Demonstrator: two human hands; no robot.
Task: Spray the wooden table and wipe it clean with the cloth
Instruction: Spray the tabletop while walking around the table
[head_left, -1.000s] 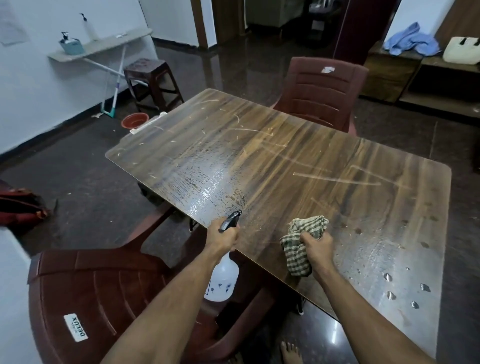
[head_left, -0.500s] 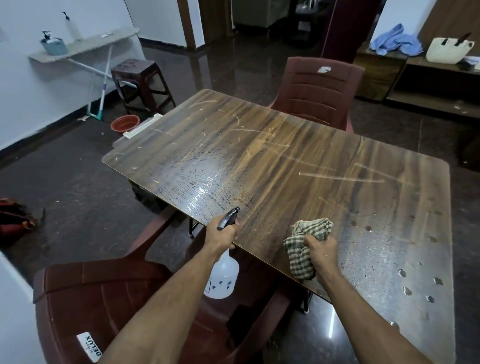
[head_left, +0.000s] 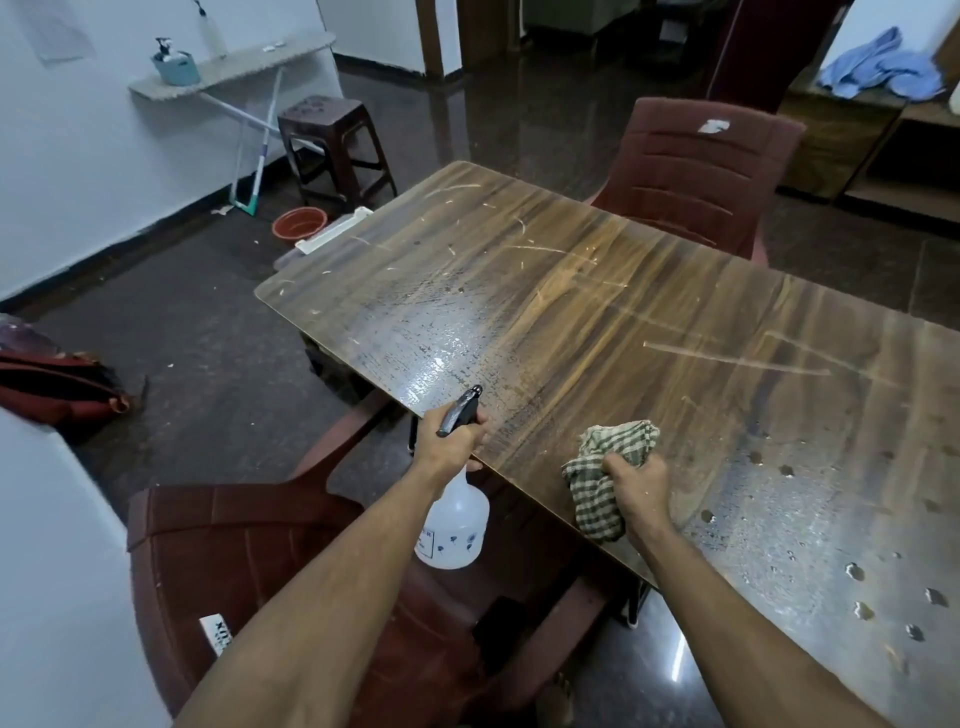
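Table (head_left: 597, 312) of brown wood is wet with drops and has pale scratches. At its near edge, the right hand (head_left: 636, 480) grips a checked cloth (head_left: 602, 478). The left hand (head_left: 449, 434) grips a spray bottle (head_left: 454, 525). A red chair (head_left: 696, 166) stands behind.

A lived-in home dining room.
A wooden table (head_left: 597, 322) stood with maroon plastic chairs (head_left: 696, 171), a stool (head_left: 332, 140), and laundry (head_left: 883, 67) on a shelf.
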